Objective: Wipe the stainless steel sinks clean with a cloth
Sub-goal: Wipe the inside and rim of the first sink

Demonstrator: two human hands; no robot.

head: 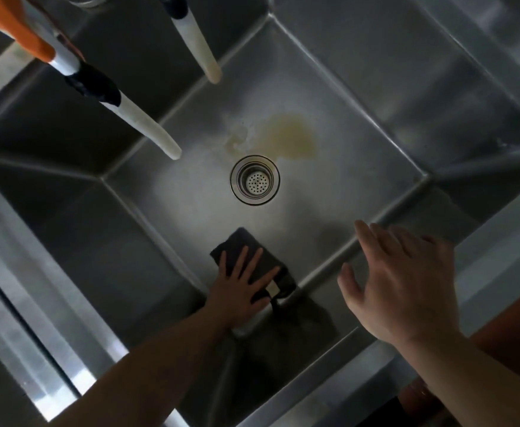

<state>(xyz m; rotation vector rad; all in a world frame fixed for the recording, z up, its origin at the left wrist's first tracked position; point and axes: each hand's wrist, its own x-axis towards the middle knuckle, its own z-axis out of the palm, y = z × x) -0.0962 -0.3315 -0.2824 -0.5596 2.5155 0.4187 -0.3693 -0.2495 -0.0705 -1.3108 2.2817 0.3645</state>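
I see my left hand (pixel 242 292) pressing flat, fingers straight and spread, on a dark cloth (pixel 254 263) that lies on the floor of the stainless steel sink (pixel 360 97), at six o'clock from the round drain strainer (pixel 255 180). My right hand (pixel 406 282) hovers above the sink's edge at four o'clock, its grip released, fingers relaxed and holding nothing. A yellowish stain (pixel 292 137) sits just beyond the drain at one o'clock. Two whitish hoses (pixel 143 127) hang over the basin from eleven o'clock.
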